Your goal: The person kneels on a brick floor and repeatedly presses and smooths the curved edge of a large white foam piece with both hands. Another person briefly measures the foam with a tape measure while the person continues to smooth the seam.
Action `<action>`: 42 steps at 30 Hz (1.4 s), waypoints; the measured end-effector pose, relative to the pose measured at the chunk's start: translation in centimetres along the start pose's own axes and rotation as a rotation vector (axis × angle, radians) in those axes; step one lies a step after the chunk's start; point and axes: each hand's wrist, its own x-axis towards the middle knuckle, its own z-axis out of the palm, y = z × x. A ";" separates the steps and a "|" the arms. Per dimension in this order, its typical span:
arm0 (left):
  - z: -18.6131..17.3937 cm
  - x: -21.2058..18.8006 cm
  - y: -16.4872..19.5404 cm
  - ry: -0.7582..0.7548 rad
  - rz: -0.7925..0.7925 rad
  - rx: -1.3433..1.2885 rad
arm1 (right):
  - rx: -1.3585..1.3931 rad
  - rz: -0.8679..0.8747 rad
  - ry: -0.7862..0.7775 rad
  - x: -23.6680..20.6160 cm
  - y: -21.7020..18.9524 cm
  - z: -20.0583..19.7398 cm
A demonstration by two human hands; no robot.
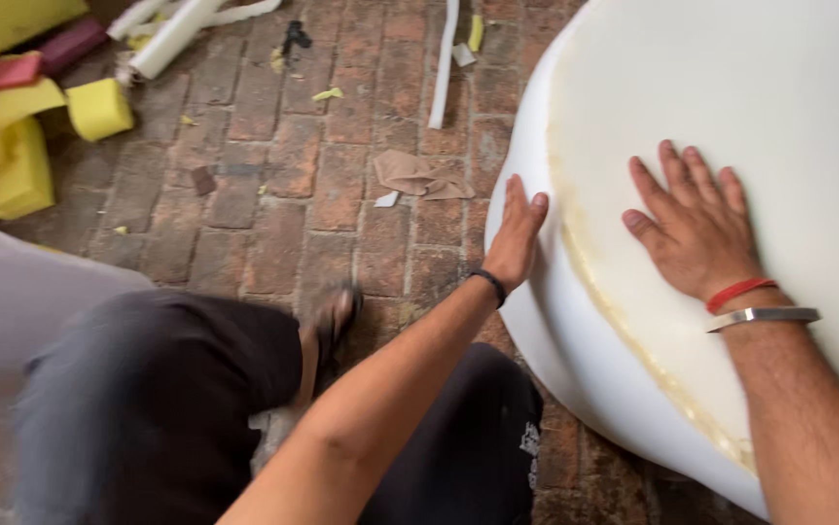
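Foam pad [789,107], right of the brick floor [273,214], looks soft, light and floppy. Left hand [515,236] presses its rim with straight fingers; right hand [696,228] lies flat, released, on top.

Cream-white rounded foam cushion [731,117]; yellow foam offcut blocks [98,107]; reddish-brown brick floor [273,194]; red thread wristband [738,292]; black wristband [489,284].

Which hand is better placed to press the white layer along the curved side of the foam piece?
Probably the left hand: it already touches the curved white edge of the foam piece. The right hand lies flat on top, away from that edge.
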 end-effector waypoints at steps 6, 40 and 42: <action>0.1 -0.7 1.5 0.048 -0.121 -0.210 | 0.037 0.036 -0.002 -0.1 -0.7 0.2; 5.2 -13.1 3.7 0.005 0.096 -0.085 | -0.153 0.178 0.002 -4.0 -3.1 -0.7; 5.4 -13.1 3.6 0.044 0.126 -0.092 | -0.143 0.175 0.015 -4.0 -3.2 -0.5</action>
